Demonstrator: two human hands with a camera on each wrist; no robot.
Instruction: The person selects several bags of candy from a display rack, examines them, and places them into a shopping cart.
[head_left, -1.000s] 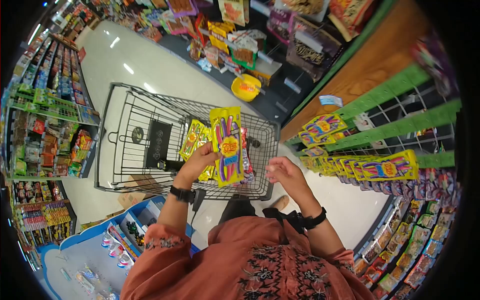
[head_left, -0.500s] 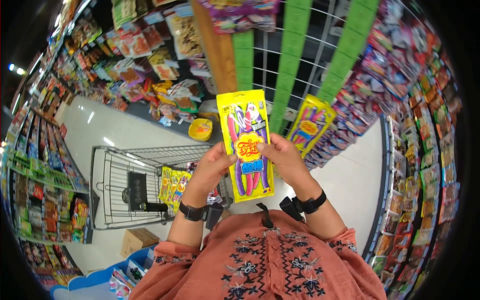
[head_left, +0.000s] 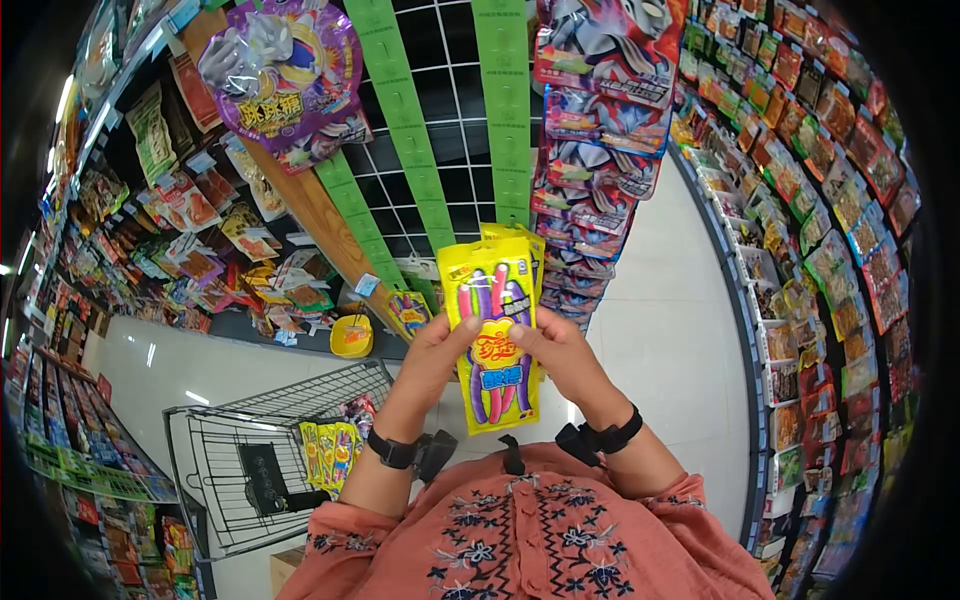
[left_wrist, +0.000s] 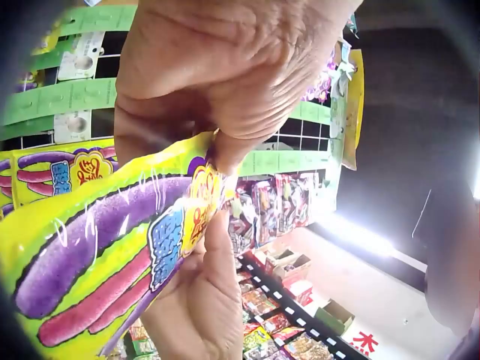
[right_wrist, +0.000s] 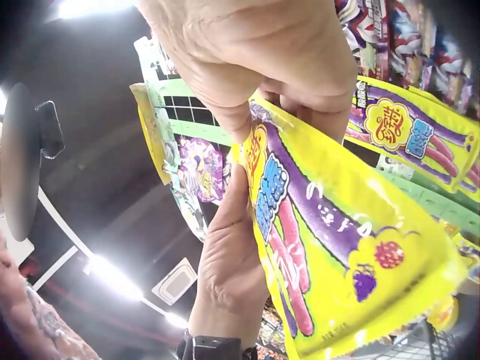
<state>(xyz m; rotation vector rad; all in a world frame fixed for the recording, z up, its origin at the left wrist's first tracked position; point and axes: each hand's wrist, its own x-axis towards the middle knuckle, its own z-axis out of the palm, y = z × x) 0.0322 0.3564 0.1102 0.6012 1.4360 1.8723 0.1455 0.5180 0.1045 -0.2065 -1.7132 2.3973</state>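
Observation:
Both hands hold one yellow candy packet (head_left: pixel 490 400) upright in front of the body. The left hand (head_left: pixel 432 358) pinches its left edge, thumb on the front. On the right edge the right hand (head_left: pixel 568 355) does the same. In the left wrist view the packet (left_wrist: pixel 97 247) lies between the left hand (left_wrist: pixel 232 67) and the other hand's fingers. The right wrist view shows the packet (right_wrist: pixel 337 225) under the right hand (right_wrist: pixel 262 52). Similar yellow packets hang on the rack behind it.
At the lower left stands a shopping cart (head_left: pixel 225 430) with several yellow packets (head_left: pixel 330 452) in it. A rack with green strips (head_left: pixel 500 110) holds a purple bag (head_left: pixel 285 75) and red-blue packets (head_left: pixel 600 120). Shelves of snacks (head_left: pixel 840 250) curve along the right; a yellow bowl (head_left: pixel 351 336) is near the left shelf.
The left hand first held the packet over the cart; the right hand has since taken hold of it too. The view has turned toward the rack, and the cart now sits lower left.

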